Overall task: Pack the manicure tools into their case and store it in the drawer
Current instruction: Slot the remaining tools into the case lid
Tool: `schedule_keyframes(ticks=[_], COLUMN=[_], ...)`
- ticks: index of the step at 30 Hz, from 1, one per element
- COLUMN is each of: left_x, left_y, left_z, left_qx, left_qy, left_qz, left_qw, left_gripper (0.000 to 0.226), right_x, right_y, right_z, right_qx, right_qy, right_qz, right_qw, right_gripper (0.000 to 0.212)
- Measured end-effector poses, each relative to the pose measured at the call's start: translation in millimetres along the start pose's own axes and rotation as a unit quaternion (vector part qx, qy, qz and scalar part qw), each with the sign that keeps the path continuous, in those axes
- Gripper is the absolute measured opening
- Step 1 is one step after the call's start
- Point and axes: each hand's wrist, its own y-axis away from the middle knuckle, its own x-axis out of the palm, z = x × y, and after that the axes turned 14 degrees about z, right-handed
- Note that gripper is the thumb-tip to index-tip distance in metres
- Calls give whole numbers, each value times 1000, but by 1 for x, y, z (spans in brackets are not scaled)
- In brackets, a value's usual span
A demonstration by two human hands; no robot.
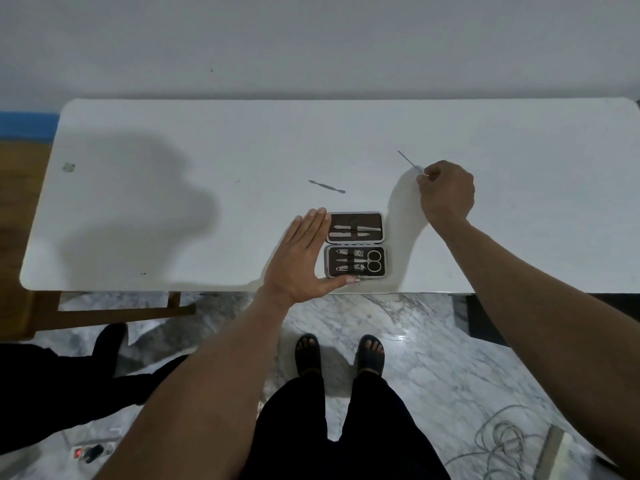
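A small dark manicure case lies open flat near the front edge of the white table, with several metal tools strapped in both halves, among them small scissors. My left hand rests flat against the case's left side, thumb along its front edge. To the back right, my right hand pinches the end of a thin metal pick, whose tip points up and away to the left. A loose metal cuticle tool lies on the table behind the case.
The table's front edge runs just below the case. Under it are a marble floor, my sandalled feet, a power strip at lower left and coiled cable at lower right. A wooden frame stands under the table's left side.
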Motion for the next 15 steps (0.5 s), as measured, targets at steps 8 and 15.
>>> schedule_keyframes(ticks=[8,15], left_x=[-2,-2], left_y=[-2,-2], left_z=[1,0], left_qx=[-2,0], left_qy=[-5,-1], left_qz=[10,-1], left_qw=[1000,1000], left_gripper=[122,122], right_x=[5,6], right_y=[-17,-20], right_z=[4,6], right_qx=[-3,-53], right_qy=[50,197], right_qz=[-15,-2], right_qw=[999,979], right_gripper=[15,20])
